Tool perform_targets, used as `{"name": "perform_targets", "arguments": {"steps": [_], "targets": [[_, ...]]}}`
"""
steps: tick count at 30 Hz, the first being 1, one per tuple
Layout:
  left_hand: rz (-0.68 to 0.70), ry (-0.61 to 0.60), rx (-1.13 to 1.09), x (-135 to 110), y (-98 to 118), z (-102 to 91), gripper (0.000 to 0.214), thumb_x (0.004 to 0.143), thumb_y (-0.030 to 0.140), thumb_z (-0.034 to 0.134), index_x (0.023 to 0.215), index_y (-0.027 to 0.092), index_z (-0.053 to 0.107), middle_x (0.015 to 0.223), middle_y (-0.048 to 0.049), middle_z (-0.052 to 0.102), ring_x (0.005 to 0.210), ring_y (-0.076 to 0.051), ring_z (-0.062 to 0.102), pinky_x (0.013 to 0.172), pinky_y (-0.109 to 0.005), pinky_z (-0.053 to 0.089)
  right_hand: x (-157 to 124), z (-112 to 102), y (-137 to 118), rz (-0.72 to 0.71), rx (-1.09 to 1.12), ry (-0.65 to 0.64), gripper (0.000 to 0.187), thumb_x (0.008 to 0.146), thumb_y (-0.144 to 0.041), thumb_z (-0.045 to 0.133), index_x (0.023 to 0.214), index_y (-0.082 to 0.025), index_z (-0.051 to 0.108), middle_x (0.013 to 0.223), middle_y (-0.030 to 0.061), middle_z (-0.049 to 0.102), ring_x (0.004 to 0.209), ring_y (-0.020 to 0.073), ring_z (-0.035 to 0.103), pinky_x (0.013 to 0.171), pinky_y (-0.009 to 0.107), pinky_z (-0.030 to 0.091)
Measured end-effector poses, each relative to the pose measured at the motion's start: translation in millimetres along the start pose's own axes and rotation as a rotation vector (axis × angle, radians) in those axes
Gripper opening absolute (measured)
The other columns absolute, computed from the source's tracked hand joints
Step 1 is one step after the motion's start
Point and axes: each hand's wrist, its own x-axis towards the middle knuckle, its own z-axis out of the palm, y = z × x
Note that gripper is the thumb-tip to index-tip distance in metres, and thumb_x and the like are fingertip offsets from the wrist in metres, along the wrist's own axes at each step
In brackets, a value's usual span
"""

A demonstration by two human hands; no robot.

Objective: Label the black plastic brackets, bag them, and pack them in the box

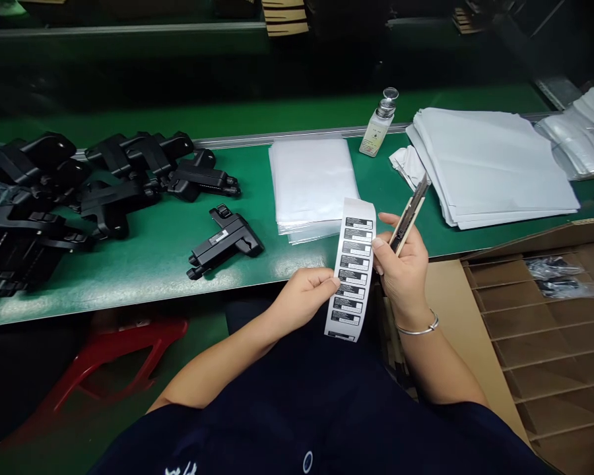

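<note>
At your far left, a cluster of black units (20,244) crowds the green table (133,277), with a red stool (113,353) below the edge. Nearer the middle, a single black unit (228,241) lies by itself, bearing a small pale label. Your left hand (307,293) pinches the left edge of a strip of labels (352,277), which hangs in front of you between your two separated hands. Beyond it lies a stack of clear bags (311,178), then an upright bottle (377,126). Your right hand (406,267) grips a utility knife (408,218), blade end pointing away from you, its thumb at the strip's right edge. Past it lie a crumpled paper (406,163) and a pile of white sheets (495,165). At lower right, a divided carton (529,346) holds bagged parts (564,287).
</note>
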Motion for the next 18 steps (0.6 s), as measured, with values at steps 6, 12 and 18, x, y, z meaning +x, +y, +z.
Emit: {"name": "perform_targets", "arguments": {"steps": [6, 12, 18], "targets": [[-0.003, -0.005, -0.007, -3, -1, -4.7, 0.044, 0.085, 0.053, 0.058, 0.067, 0.013, 0.060, 0.069, -0.0030, 0.060, 0.066, -0.014, 0.053, 0.064, -0.026, 0.041, 1, 5, -1, -0.013, -0.006, -0.019, 0.031, 0.087, -0.032, 0.068, 0.117, -0.027, 0.059, 0.064, -0.0083, 0.052, 0.046, 0.0062, 0.041, 0.044, 0.022, 0.037], [0.028, 0.013, -0.019, -5, -3, -13.5, 0.043, 0.085, 0.053, 0.059, 0.067, 0.014, 0.058, 0.067, -0.0025, 0.059, 0.067, -0.015, 0.054, 0.065, -0.026, 0.042, 3, 16, 2, 0.000, -0.056, -0.029, 0.032, 0.087, -0.031, 0.067, 0.117, -0.026, 0.059, 0.066, -0.0077, 0.054, 0.047, 0.0062, 0.042, 0.045, 0.022, 0.038], [0.070, 0.069, -0.038, -11, -12, -25.8, 0.033, 0.086, 0.045, 0.056, 0.075, 0.014, 0.060, 0.072, -0.0026, 0.060, 0.067, -0.014, 0.054, 0.066, -0.026, 0.043, 3, 33, 6, 0.065, -0.087, -0.030, 0.035, 0.083, -0.034, 0.071, 0.114, -0.022, 0.062, 0.062, -0.0076, 0.054, 0.044, 0.0063, 0.041, 0.043, 0.021, 0.034]]}}
